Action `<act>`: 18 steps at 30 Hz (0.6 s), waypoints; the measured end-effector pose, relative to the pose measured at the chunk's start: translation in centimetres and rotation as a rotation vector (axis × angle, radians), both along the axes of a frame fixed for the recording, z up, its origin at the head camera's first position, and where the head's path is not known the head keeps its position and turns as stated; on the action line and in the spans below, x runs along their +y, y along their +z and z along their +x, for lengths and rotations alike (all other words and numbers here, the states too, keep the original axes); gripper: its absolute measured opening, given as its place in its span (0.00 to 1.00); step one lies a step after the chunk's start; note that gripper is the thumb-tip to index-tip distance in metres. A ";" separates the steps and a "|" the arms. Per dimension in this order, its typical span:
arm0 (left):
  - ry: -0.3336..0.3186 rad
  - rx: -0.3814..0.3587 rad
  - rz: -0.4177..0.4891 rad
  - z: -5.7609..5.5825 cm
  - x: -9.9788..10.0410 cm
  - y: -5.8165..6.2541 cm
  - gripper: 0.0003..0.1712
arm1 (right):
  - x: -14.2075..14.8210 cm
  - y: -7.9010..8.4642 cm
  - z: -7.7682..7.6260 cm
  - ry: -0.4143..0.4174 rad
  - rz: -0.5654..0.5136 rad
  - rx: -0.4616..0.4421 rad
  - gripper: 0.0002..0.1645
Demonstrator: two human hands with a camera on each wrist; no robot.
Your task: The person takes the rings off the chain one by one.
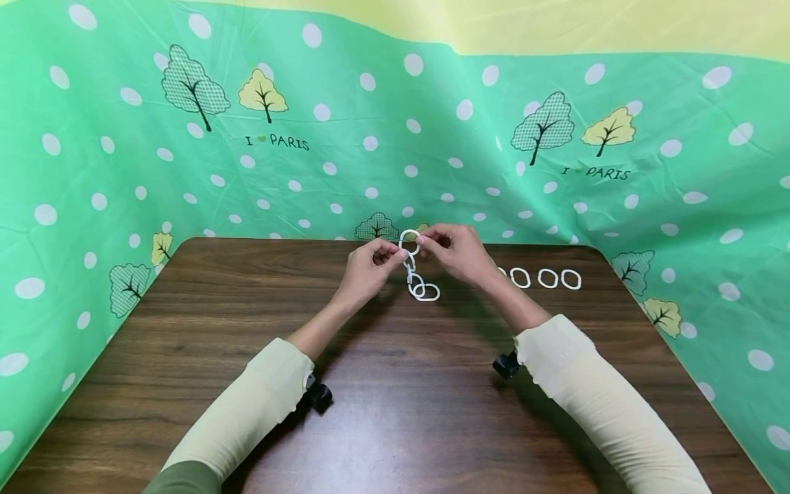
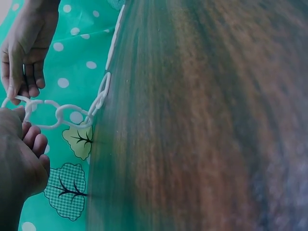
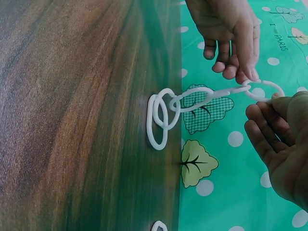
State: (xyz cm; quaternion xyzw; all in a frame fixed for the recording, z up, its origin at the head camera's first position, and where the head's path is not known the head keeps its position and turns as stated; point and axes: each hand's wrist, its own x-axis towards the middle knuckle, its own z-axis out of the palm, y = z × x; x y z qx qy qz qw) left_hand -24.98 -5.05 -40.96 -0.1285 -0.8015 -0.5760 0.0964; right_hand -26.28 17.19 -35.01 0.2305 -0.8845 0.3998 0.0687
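Observation:
A short chain of white plastic rings [image 1: 417, 280] hangs between both hands above the far middle of the brown wooden table [image 1: 395, 384]. Its lowest two links [image 3: 161, 118] rest on the table. My left hand [image 1: 384, 256] pinches an upper link of the chain. My right hand [image 1: 433, 239] pinches the top ring [image 1: 409, 238] beside it. In the left wrist view the chain [image 2: 62, 114] runs from both hands' fingers to the table edge. In the right wrist view the left hand [image 3: 231, 33] and right hand [image 3: 281, 139] meet at the top ring [image 3: 263, 89].
A row of loose white rings [image 1: 547, 278] lies on the table right of my right hand, one partly hidden behind the wrist. A green dotted cloth with trees [image 1: 395, 137] walls the table's back and sides. Bare wood fills the near half.

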 end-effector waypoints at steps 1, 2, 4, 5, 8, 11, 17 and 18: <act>-0.005 -0.005 0.001 0.0 0.0 0.0 0.12 | 0.0 0.0 0.0 -0.002 0.003 0.002 0.13; -0.007 -0.011 0.001 0.1 0.0 0.0 0.12 | 0.0 0.0 0.0 -0.004 0.004 0.003 0.13; -0.009 -0.022 -0.005 0.1 -0.1 -0.1 0.13 | -0.1 -0.1 0.0 -0.006 0.003 0.005 0.13; -0.014 -0.028 -0.009 0.1 -0.1 -0.2 0.13 | -0.1 0.0 0.0 -0.006 0.001 0.005 0.13; -0.032 -0.030 -0.038 0.1 -0.1 -0.4 0.16 | -0.2 0.0 0.2 -0.004 -0.009 0.002 0.12; -0.052 -0.019 -0.080 0.2 -0.1 -0.5 0.18 | -0.2 -0.1 0.2 -0.007 -0.011 0.002 0.12; -0.048 0.008 -0.160 0.4 0.3 -0.3 0.15 | -0.4 -0.1 0.2 -0.010 -0.017 0.009 0.12; -0.050 0.014 -0.168 0.4 0.4 -0.3 0.15 | -0.4 -0.1 0.2 -0.010 -0.018 0.012 0.12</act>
